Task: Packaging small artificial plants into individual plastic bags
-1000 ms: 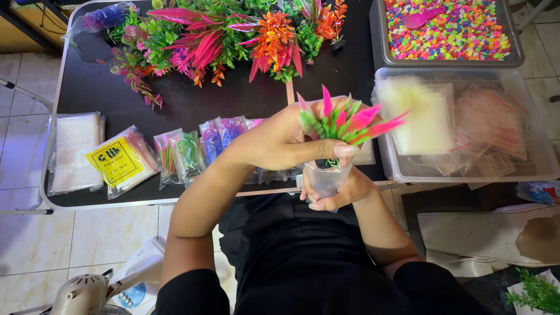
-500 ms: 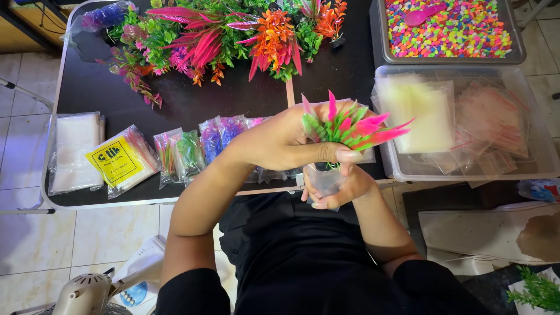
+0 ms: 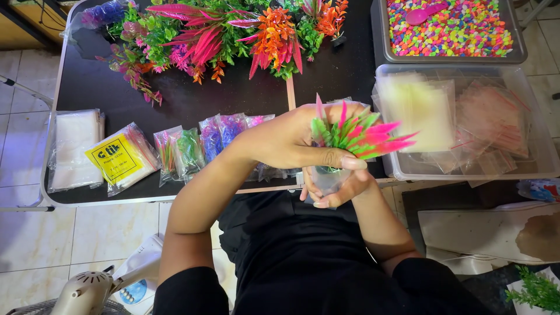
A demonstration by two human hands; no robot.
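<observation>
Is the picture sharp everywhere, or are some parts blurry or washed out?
Head view: the left hand and pink-green plastic plant look sharp; the clear bin of bags is hazy behind its plastic; glare whitens the floor tiles; straight table edges bow slightly.

Plastic plants [image 3: 221,41] lie along the tabletop's [image 3: 245,99] far edge. Bag stacks [image 3: 73,149] and filled packets [image 3: 201,143] line its near edge. A gravel tray [image 3: 452,29] and bag bin [image 3: 466,119] stand right.
</observation>
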